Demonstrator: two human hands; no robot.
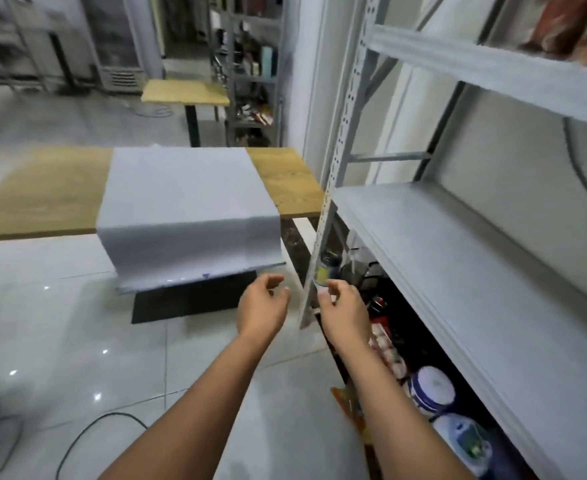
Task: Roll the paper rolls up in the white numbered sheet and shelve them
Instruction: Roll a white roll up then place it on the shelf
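Observation:
A large white sheet (188, 202) lies spread over the wooden table (43, 195), and its near end hangs over the front edge with small blue marks near the hem. No paper rolls are visible. Both my hands are stretched out in front of me, below and to the right of the hanging sheet. My left hand (262, 306) is empty, its fingers loosely curled. My right hand (342, 306) is also empty with loosely curled fingers, close to the grey shelf upright (323, 237).
A grey metal shelving unit (458, 271) stands on the right with a bare middle shelf; jars and tubs (430, 389) sit underneath. A black cable (88, 434) lies on the tiled floor. A second wooden table (184, 93) stands further back.

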